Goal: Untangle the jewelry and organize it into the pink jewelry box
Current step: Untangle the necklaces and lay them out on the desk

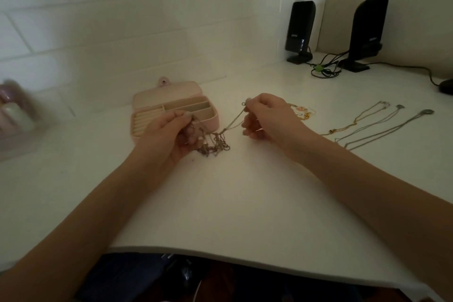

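Note:
The pink jewelry box (149,98) lies open on the white desk, its lid back against the wall and its cream compartments showing. Just in front of it sits a tangled clump of chains (215,146). My left hand (169,132) grips one side of the clump, fingers curled round several strands. My right hand (266,117) pinches the clasp end of a thin chain (232,122) that stretches taut down to the clump. Behind my right hand lie small gold and orange pieces (304,111).
Three separated necklaces (367,127) lie stretched out side by side at the right. Two black speakers (300,32) with bundled cables (324,68) stand at the back right. A blurred pink and white object (14,110) sits at the left edge. The desk's front edge (220,257) is near me.

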Demonstrator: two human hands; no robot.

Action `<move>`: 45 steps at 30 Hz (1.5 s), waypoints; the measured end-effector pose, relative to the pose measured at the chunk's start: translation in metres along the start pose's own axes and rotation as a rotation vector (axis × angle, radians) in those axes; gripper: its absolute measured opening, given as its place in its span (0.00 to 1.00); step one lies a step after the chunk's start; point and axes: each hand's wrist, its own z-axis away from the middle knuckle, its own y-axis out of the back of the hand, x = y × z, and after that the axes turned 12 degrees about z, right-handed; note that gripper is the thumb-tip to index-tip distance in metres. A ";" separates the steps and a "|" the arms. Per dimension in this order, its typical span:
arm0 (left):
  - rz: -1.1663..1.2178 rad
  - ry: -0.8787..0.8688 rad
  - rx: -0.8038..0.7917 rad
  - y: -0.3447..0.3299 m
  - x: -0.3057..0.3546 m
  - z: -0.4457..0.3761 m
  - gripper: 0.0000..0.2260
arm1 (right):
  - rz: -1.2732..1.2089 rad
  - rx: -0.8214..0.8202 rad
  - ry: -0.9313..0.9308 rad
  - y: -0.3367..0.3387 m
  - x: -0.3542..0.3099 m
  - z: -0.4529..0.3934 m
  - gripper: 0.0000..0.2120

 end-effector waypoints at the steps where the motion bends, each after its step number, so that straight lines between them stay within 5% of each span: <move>1: 0.041 0.013 -0.008 0.001 0.001 0.000 0.11 | 0.179 0.062 0.075 0.000 0.002 0.000 0.09; 4: 0.102 0.041 -0.045 0.004 0.002 -0.002 0.13 | 0.525 0.223 0.309 0.001 0.007 0.001 0.06; 7: 0.109 0.071 -0.107 0.005 -0.001 -0.002 0.11 | 0.628 0.175 0.467 -0.005 0.008 0.006 0.08; 12: 0.058 0.067 -0.227 0.004 -0.003 0.001 0.07 | 0.367 -0.120 0.515 -0.031 0.006 0.017 0.07; 24: -0.012 0.113 -0.143 0.004 0.002 0.004 0.12 | -0.420 -0.183 0.084 -0.003 -0.009 0.012 0.05; 26: -0.185 -0.055 -0.091 0.004 -0.001 0.006 0.13 | -0.377 -0.175 0.100 -0.001 -0.011 0.013 0.05; 30: -0.919 -0.612 -0.114 0.011 -0.013 0.011 0.10 | -0.358 -0.244 0.158 -0.001 -0.014 0.017 0.04; 33: -1.025 -0.730 -0.246 0.010 -0.019 0.012 0.10 | -0.373 -0.322 0.216 -0.002 -0.018 0.021 0.04; 39: -0.960 -0.572 -0.341 -0.002 -0.022 0.015 0.04 | -0.463 -0.399 0.293 -0.003 -0.027 0.027 0.05; 45: -0.505 -0.255 -0.225 -0.002 -0.017 0.012 0.10 | -0.591 -0.171 0.183 0.016 -0.028 0.015 0.06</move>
